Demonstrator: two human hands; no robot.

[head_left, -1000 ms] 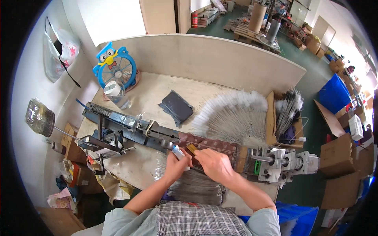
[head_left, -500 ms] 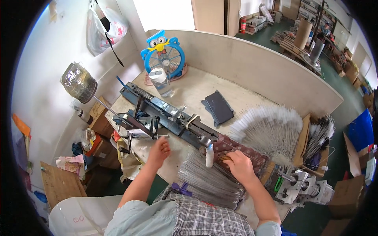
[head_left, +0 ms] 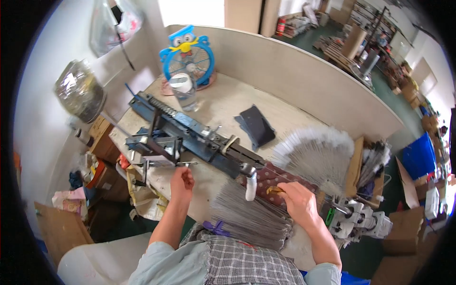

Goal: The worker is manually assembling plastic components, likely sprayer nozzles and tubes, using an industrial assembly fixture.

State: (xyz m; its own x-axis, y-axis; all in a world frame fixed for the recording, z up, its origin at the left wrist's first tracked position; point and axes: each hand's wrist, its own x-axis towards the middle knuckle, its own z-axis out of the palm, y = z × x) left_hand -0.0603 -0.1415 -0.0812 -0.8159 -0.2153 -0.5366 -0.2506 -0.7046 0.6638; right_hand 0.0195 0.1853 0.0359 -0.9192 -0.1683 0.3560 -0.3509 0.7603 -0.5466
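left hand [head_left: 182,179]: raised at the near edge of the blue metal machine [head_left: 190,135], fingertips pinched on a thin metal rod [head_left: 186,164] that sticks out from the machine's frame. Grip pressed together on the rod end.
right hand [head_left: 298,203]: resting palm-down on the dotted maroon pad [head_left: 273,178], fingers curled over a small yellowish piece [head_left: 274,190]. Cannot tell whether it actually pinches that piece or just covers it.
rod location: horizontal, just below the machine's grey bracket, over the table [head_left: 223,102] edge, left of the white handle [head_left: 251,186].
rod handling: judged light, stiff, thin; likely bends if levered sideways. Smooth metal, so slippery. Best taken near the free end with fingertips, pulled along its axis.
wire bundle [head_left: 247,216]: fan of grey wires lying between the two forearms, tied near the body with a purple tie [head_left: 216,227]. Judged springy, loose at the tips, snags easily; take from the tied end.
second fan [head_left: 316,152]: same kind of wires with white tips, spread out beyond the pad, well apart from both hands.
others on table: clear plastic bottle [head_left: 183,90] just in front of a blue owl-shaped fan [head_left: 187,54]; dark folded sheet [head_left: 256,124] mid-table.
hidden / unclear: rod's far end lost in the bracket; yellowish piece mostly under the fingers, kind not readable; grey motor unit [head_left: 356,221] at right is partly cut by the forearm; rim of view bends heavily, floor clutter at left too small to name.
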